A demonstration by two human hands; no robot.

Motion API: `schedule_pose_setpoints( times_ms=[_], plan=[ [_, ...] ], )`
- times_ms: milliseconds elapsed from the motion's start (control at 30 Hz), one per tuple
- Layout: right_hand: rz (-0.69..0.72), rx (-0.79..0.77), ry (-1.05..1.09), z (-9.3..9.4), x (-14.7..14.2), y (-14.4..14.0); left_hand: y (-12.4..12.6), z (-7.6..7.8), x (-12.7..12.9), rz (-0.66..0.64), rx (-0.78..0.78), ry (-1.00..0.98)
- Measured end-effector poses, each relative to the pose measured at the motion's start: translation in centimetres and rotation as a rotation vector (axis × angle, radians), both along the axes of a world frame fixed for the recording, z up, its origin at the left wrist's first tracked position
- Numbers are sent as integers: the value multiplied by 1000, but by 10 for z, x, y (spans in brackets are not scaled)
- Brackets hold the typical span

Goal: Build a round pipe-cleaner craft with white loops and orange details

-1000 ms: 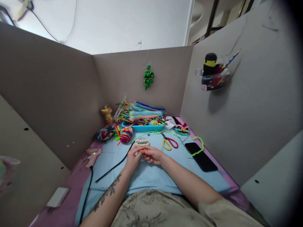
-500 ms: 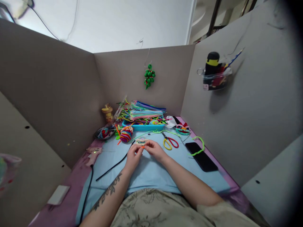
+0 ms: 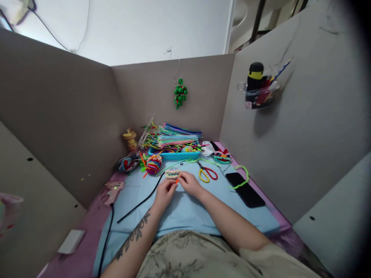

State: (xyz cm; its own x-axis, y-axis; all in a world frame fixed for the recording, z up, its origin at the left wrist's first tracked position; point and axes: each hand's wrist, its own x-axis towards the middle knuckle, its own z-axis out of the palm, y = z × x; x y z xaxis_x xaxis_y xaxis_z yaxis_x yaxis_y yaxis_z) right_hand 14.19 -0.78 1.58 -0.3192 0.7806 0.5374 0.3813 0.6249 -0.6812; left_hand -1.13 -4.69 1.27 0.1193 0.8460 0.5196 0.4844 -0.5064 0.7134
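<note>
A desk (image 3: 262,227) covered by a light blue cloth (image 3: 179,214) over a pink sheet (image 3: 84,253). At the far edge stands a blue tray (image 3: 174,156) piled with coloured pipe cleaners. In front of it lie a striped woven piece (image 3: 153,166), yellow-and-red scissors (image 3: 206,173), a green pipe cleaner (image 3: 242,178) touching a black phone (image 3: 245,189), and a long black pipe cleaner (image 3: 142,201). A dark bowl (image 3: 126,164) sits far left

Both hands meet mid-counter (image 3: 203,216): the left hand (image 3: 164,192) and right hand (image 3: 189,183) pinch a small pipe-cleaner piece (image 3: 173,173). Scissors (image 3: 206,173) lie just beside, a phone (image 3: 245,189) near the right edge.
</note>
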Motion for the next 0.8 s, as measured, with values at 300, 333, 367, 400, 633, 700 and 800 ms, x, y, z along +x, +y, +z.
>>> schedule_pose_setpoints(
  times_ms=[300, 333, 367, 400, 633, 700, 800],
  plan=[
    [210, -268, 4, 1, 1, -1, -1, 6, -3, 88, -111, -191],
    [269, -340, 48, 1, 0, -2, 0, 6, -3, 82, -158, -234],
    [332, -416, 98, 0, 0, -3, 2, 6, -3, 65, -203, -275],
    [390, -488, 156, -1, -1, -4, 3, 5, -3, 39, -245, -319],
    [494, -667, 522, -4, -13, -10, 11, -3, 0, -117, -466, -612],
    [469, -671, 562, -4, -16, -12, 11, -3, -1, -115, -445, -642],
    [439, -684, 579, -3, -20, -13, 7, 1, -4, -6, -253, -571]
  ],
)
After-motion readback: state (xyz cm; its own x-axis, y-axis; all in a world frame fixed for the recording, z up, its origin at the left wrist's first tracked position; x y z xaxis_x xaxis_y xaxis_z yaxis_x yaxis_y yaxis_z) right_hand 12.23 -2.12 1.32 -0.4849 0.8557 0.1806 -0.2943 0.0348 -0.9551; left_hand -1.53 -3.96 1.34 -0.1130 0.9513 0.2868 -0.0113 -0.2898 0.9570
